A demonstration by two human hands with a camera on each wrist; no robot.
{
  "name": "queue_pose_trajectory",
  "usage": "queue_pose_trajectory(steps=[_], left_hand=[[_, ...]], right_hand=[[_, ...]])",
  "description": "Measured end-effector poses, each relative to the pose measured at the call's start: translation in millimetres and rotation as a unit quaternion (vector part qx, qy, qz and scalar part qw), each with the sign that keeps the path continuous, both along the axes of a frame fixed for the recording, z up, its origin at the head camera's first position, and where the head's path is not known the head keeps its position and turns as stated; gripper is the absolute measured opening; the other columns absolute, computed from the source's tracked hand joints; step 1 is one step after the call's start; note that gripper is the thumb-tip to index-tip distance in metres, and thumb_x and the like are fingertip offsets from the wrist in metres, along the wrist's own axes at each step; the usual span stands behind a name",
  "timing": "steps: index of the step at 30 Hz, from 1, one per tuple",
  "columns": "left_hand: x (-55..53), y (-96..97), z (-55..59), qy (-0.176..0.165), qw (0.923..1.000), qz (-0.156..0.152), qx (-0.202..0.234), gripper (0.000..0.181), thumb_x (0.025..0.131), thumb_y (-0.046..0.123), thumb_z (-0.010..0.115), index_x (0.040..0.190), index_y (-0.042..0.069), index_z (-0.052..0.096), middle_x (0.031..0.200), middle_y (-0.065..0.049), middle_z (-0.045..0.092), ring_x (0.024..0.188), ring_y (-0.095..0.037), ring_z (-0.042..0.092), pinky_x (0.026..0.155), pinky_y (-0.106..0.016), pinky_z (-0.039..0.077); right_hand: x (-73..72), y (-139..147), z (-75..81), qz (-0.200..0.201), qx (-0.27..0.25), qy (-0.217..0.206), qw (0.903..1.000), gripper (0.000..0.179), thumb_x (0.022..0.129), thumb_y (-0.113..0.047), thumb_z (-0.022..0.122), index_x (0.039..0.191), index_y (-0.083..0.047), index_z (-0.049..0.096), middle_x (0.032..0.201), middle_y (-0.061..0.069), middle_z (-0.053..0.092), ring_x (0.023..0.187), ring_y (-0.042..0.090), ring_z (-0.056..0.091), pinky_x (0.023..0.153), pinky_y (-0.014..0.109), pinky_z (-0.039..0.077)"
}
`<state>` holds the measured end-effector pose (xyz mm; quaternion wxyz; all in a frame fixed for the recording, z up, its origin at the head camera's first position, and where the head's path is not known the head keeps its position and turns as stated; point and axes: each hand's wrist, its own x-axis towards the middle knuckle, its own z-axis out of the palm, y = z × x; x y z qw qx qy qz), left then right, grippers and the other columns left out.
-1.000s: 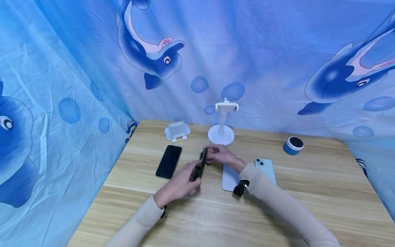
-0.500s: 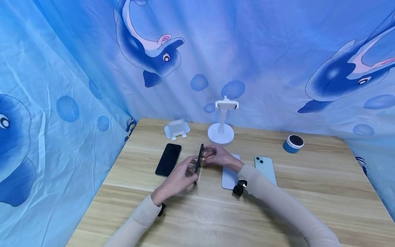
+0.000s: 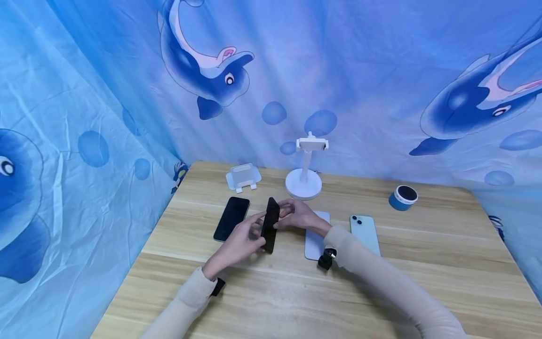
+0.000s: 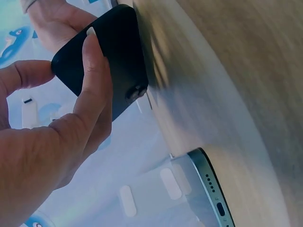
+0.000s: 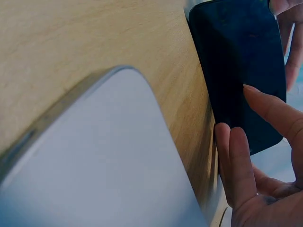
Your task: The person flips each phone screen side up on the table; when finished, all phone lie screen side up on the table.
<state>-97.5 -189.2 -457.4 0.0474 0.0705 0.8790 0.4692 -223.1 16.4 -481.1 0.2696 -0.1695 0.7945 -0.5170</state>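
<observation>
A dark smartphone stands tilted on its long edge, close over or on the table. My left hand grips it from the left, thumb at the near end and fingers across the back. In the left wrist view, the camera lenses show on the phone's back. My right hand pinches the far end; in the right wrist view its thumb lies on the dark screen and some fingers touch the lower edge. Beside it lies a second black phone, flat.
A pale lilac phone or tablet lies under my right wrist. Right of it is a mint phone, back up. Behind stand a small white phone stand and a taller round-based phone holder. A blue cylinder with a dark top sits at right.
The held phone has turned from showing its back, through edge-on, to showing its dark screen toward the right. My left hand has shifted slightly left with it; my right hand still holds the far end.
</observation>
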Motion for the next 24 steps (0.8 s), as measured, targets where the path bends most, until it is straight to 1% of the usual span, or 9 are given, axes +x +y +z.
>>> queue_pose_trajectory(steps=[4, 7, 11, 14, 17, 19, 24], left_hand=[[-1.3, -4.0, -1.7, -0.006, 0.9997, -0.018, 0.013, 0.074, 0.088, 0.002, 0.066, 0.158, 0.005, 0.043, 0.126, -0.018, 0.064, 0.096, -0.017, 0.069, 0.075, -0.024, 0.054], [-1.9, -6.8, -3.1, -0.004, 0.9994, -0.028, 0.019, 0.074, 0.088, 0.000, 0.067, 0.158, 0.003, 0.042, 0.123, -0.019, 0.065, 0.098, -0.020, 0.071, 0.078, -0.024, 0.055], [-2.4, -11.0, -4.5, -0.012, 0.9988, -0.039, 0.027, 0.080, 0.085, -0.003, 0.073, 0.158, 0.001, 0.040, 0.121, -0.019, 0.065, 0.097, -0.021, 0.071, 0.080, -0.026, 0.056], [-3.5, -13.9, -5.2, -0.020, 0.9981, -0.050, 0.030, 0.087, 0.081, -0.004, 0.078, 0.158, 0.000, 0.038, 0.121, -0.020, 0.063, 0.098, -0.023, 0.071, 0.081, -0.027, 0.057], [-5.3, -15.6, -5.9, -0.024, 0.9978, -0.054, 0.031, 0.092, 0.077, -0.006, 0.082, 0.158, -0.001, 0.039, 0.120, -0.022, 0.063, 0.100, -0.027, 0.070, 0.081, -0.027, 0.057], [-6.5, -15.9, -6.2, -0.026, 0.9979, -0.052, 0.028, 0.094, 0.074, -0.007, 0.083, 0.157, -0.001, 0.040, 0.117, -0.021, 0.063, 0.099, -0.026, 0.070, 0.080, -0.027, 0.057], [-8.8, -15.2, -7.5, -0.032, 0.9986, -0.040, 0.017, 0.095, 0.069, -0.011, 0.082, 0.155, 0.000, 0.044, 0.108, -0.015, 0.063, 0.093, -0.020, 0.069, 0.078, -0.024, 0.055]], right_hand=[[2.4, 1, 0.6, -0.011, 0.014, 0.010, 0.9998, 0.071, 0.077, -0.012, 0.091, 0.141, -0.003, 0.060, 0.109, 0.018, 0.072, 0.098, 0.021, 0.066, 0.089, 0.028, 0.050], [4.3, 1, 1.9, -0.024, 0.028, 0.018, 0.9992, 0.070, 0.076, -0.015, 0.092, 0.139, -0.006, 0.062, 0.106, 0.016, 0.072, 0.096, 0.020, 0.066, 0.093, 0.032, 0.050], [5.4, 2, 2.5, -0.035, 0.047, 0.024, 0.9980, 0.070, 0.076, -0.020, 0.094, 0.138, -0.009, 0.063, 0.104, 0.012, 0.072, 0.095, 0.021, 0.065, 0.094, 0.035, 0.050], [5.0, 3, 1.8, -0.039, 0.054, 0.025, 0.9975, 0.070, 0.076, -0.022, 0.094, 0.138, -0.011, 0.064, 0.103, 0.011, 0.072, 0.096, 0.021, 0.065, 0.094, 0.035, 0.050], [4.2, 4, 1.3, -0.045, 0.060, 0.027, 0.9968, 0.070, 0.075, -0.023, 0.094, 0.137, -0.012, 0.064, 0.103, 0.010, 0.073, 0.097, 0.022, 0.066, 0.093, 0.034, 0.050], [3.7, 4, 0.9, -0.048, 0.065, 0.029, 0.9963, 0.070, 0.075, -0.024, 0.095, 0.137, -0.012, 0.065, 0.103, 0.010, 0.073, 0.096, 0.022, 0.065, 0.093, 0.034, 0.050], [3.5, 4, 1.8, -0.053, 0.084, 0.043, 0.9941, 0.071, 0.073, -0.026, 0.096, 0.136, -0.013, 0.066, 0.101, 0.009, 0.072, 0.094, 0.021, 0.064, 0.092, 0.035, 0.050]])
